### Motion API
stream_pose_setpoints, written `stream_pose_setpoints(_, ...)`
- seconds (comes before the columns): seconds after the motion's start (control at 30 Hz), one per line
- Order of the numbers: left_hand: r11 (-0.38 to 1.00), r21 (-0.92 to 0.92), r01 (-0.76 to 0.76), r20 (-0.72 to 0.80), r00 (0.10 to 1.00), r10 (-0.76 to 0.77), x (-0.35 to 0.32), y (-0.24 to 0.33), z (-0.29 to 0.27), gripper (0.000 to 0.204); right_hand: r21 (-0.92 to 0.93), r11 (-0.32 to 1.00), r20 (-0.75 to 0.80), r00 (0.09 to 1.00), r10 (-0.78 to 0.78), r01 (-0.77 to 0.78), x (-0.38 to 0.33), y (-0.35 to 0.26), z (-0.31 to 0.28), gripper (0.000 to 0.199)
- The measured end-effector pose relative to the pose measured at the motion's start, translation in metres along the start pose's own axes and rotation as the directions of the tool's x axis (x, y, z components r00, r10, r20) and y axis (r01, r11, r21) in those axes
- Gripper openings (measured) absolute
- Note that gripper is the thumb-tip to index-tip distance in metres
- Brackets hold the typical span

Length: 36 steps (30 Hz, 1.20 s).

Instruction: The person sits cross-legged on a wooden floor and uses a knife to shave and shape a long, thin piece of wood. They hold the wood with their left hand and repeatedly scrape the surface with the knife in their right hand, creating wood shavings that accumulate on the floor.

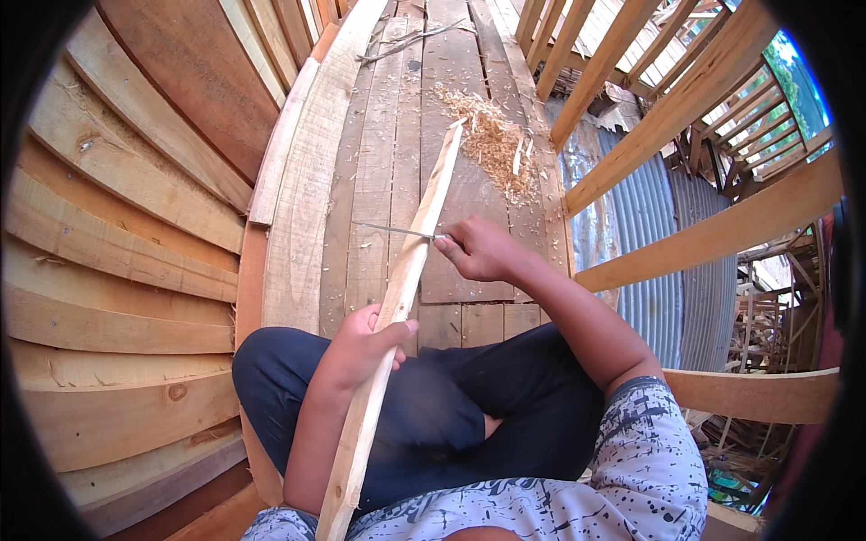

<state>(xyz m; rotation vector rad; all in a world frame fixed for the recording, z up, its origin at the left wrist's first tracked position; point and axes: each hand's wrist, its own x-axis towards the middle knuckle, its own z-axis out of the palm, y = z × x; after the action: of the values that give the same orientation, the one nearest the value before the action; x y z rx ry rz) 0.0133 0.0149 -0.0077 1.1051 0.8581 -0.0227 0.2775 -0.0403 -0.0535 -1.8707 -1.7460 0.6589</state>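
A long pale wooden strip (408,270) runs at a slant from my lap to the floor boards. Its far end lies beside a heap of wood shavings (505,144). My left hand (368,345) is closed round the strip near its middle, thumb across the top. Farther up, my right hand (478,248) grips a knife (388,228), whose handle is mostly hidden in the fist. The thin blade lies across the strip and points left, its tip sticking out past the wood. The near end of the strip passes by my left forearm.
Stacked planks form a wall (126,261) on the left. A slatted wooden railing (713,243) stands on the right, with corrugated metal sheets (649,279) beyond it. Thin sticks (410,41) and scattered chips lie on the plank floor (370,162). My legs (424,406) are crossed beneath the strip.
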Motion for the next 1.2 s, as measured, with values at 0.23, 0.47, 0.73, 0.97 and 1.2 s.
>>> stream_pose_setpoints(0.23,1.0,-0.005,-0.001,0.003,1.0,0.001,0.0,-0.002,-0.001,0.037,-0.167,0.986,0.003,1.0,0.014,-0.013,-0.011,-0.033,-0.012,0.044)
stream_pose_setpoints(0.47,1.0,0.007,-0.024,-0.041,0.999,0.024,0.005,-0.001,-0.004,0.037,-0.258,0.963,-0.065,0.996,0.058,-0.073,0.003,0.001,-0.004,0.042)
stream_pose_setpoints(0.73,0.998,-0.006,-0.055,-0.057,0.997,0.055,0.001,-0.002,-0.005,0.035,-0.289,0.956,-0.031,0.999,0.044,-0.051,0.007,0.001,-0.016,0.042)
stream_pose_setpoints(0.97,0.997,0.0,-0.073,-0.01,0.997,0.073,-0.006,0.0,-0.003,0.034,-0.296,0.954,-0.158,0.987,0.007,-0.054,0.004,0.028,-0.006,0.037)
stream_pose_setpoints(1.2,0.998,0.035,-0.058,-0.04,0.997,0.06,-0.008,-0.001,-0.006,0.035,-0.261,0.953,-0.031,0.988,0.151,-0.154,0.009,-0.005,-0.003,0.04)
